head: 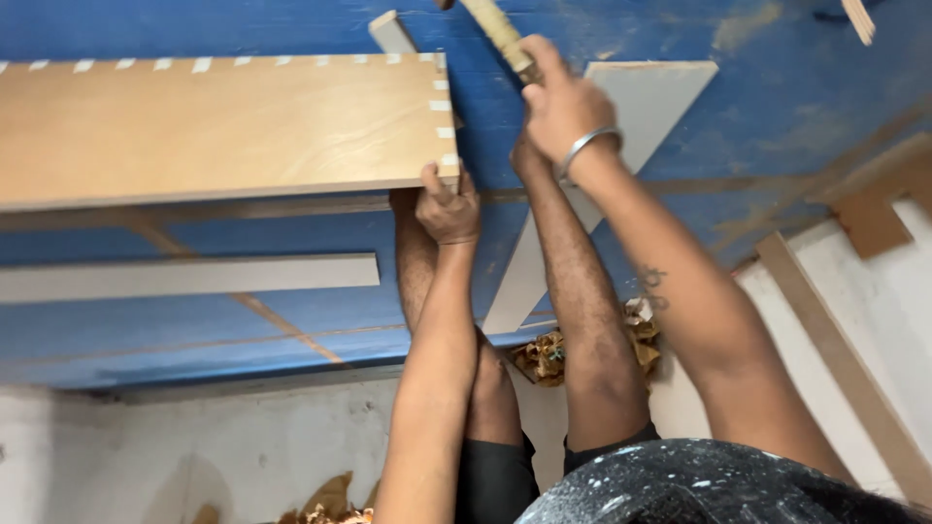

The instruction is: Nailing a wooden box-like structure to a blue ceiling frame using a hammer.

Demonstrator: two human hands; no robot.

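Observation:
My left hand (448,205) grips the near right corner of a light plywood board (214,121) that has pale tape strips along its far and right edges. My right hand (561,102), with a metal bangle on the wrist, is closed around the wooden handle of a tool (500,34); the tool's head is out of the picture at the top. Both my bare legs stretch out below the hands over a blue sheet (291,335).
A long grey strip (184,277) lies on the blue sheet under the board. A grey angled panel (646,102) lies to the right. Wood shavings (549,354) sit by my knees. Brown strips (835,349) lie on the white floor at right.

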